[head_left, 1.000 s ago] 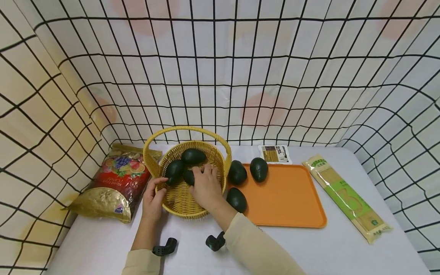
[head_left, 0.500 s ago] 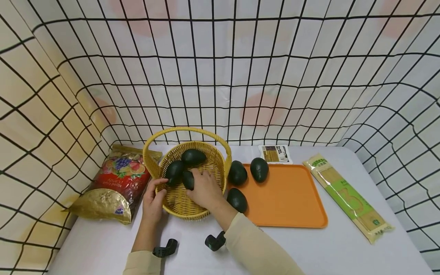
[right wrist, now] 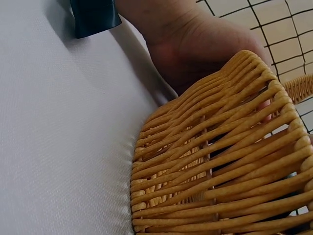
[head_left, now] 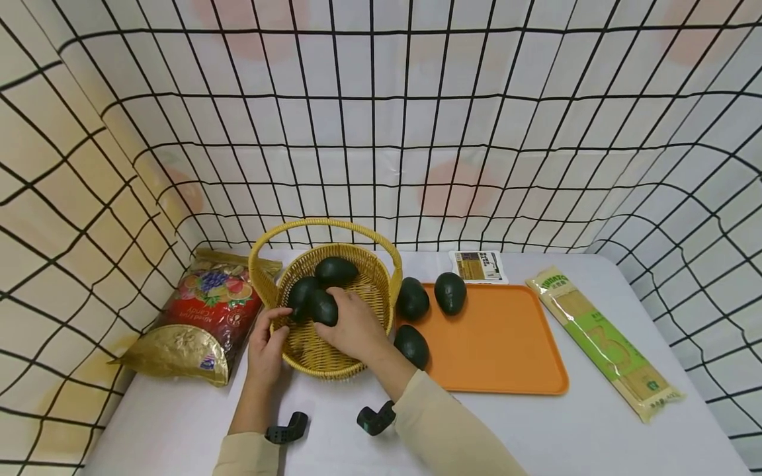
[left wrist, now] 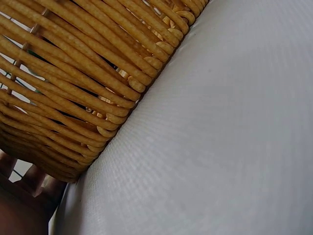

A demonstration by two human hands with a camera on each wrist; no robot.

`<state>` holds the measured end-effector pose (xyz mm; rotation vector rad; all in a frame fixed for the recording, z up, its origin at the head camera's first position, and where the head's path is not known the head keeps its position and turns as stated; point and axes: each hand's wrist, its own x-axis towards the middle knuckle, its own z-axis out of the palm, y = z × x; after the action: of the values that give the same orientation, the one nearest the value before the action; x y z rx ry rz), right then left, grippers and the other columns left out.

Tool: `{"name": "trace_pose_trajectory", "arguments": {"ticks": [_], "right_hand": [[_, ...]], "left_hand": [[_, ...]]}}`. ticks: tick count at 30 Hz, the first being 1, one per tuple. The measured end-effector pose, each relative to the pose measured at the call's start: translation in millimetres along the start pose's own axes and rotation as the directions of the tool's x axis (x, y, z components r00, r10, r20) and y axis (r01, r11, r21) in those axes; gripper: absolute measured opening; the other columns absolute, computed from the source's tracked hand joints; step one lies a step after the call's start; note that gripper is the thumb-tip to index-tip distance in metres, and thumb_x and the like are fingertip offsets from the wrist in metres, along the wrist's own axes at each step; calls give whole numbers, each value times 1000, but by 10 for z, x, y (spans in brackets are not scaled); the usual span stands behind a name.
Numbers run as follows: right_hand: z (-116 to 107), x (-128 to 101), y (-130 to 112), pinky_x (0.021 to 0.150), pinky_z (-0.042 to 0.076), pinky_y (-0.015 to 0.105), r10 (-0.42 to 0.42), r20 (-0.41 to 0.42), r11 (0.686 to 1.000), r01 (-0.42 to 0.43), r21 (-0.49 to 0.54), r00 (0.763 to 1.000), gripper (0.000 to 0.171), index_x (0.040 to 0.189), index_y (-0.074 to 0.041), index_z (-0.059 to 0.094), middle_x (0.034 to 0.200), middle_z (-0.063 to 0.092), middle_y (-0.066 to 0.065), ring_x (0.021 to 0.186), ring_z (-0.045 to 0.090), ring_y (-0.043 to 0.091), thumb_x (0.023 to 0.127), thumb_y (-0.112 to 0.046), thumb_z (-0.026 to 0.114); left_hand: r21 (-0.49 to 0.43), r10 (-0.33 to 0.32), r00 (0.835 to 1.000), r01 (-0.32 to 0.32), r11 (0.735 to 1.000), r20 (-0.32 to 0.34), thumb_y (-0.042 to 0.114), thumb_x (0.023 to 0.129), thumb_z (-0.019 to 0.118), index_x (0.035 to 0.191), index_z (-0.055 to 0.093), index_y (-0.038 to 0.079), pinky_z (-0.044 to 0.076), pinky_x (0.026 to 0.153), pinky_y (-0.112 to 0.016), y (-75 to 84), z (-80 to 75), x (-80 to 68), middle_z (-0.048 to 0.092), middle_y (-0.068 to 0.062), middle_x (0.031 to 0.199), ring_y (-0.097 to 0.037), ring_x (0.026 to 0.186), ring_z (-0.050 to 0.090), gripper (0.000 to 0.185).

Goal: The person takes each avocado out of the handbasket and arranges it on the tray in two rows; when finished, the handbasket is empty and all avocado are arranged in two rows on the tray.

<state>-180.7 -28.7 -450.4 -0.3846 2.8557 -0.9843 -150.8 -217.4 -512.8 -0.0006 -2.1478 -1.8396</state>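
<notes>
A yellow wicker basket point(head_left: 321, 367) with a tall arched handle holds dark green avocados. My left hand point(head_left: 264, 347) grips its left rim, the fingertips over the edge; in the left wrist view only some of its fingers point(left wrist: 32, 183) show beside the weave. Inside the basket my right hand point(head_left: 357, 324) holds an avocado point(head_left: 324, 308) between thumb and fingers. A second avocado point(head_left: 302, 292) lies against it on the left, and another avocado point(head_left: 336, 270) rests at the back. In the right wrist view, the woven wall point(right wrist: 220, 161) hides most of the inside.
An orange tray point(head_left: 494, 344) stands right of the basket, with several avocados point(head_left: 450, 293) along its left side. A noodle packet point(head_left: 601, 344) lies further right, a candy bag point(head_left: 202, 311) at left. Behind the tray is a printed card point(head_left: 477, 266). Black wire mesh point(head_left: 381, 145) encloses the table.
My right hand has shifted slightly left and turned the avocado, bringing it against the avocado at the left. The left hand stays on the basket rim.
</notes>
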Motion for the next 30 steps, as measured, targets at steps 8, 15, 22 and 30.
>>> {"name": "trace_pose_trajectory", "arguments": {"ticks": [8,15,22,30], "right_hand": [[-21,-7,13,100,52,48,-33,-33,999,34,42,999,71,150,-23,47,139,59,10,122,62,26,89,-50,73],[-41,-69,-9,99,54,46,-87,-81,995,91,50,993,71,150,-26,47,139,58,7,121,63,24,88,-50,74],[-45,-143,-34,98,55,46,-110,-108,993,114,37,988,71,150,-28,47,139,57,6,120,62,24,88,-51,74],[-176,-278,-112,97,54,48,-96,-94,986,108,126,991,72,150,-29,47,143,55,4,123,60,24,88,-50,75]], "left_hand": [[17,-35,999,35,999,10,-4,94,49,124,63,1,29,113,-21,17,-1,1,56,-9,140,-8,135,43,33],[4,0,1000,0,1000,-2,-6,93,48,122,63,-1,30,111,-16,-2,10,1,56,-13,138,-13,136,45,33],[8,20,1000,-20,1000,3,-6,93,47,121,63,-1,29,110,-15,-22,7,11,57,-14,138,-9,135,45,33],[13,-11,1000,10,1000,11,-4,93,48,123,62,0,30,112,-19,-6,-4,11,55,-12,140,-11,137,44,34]]}}
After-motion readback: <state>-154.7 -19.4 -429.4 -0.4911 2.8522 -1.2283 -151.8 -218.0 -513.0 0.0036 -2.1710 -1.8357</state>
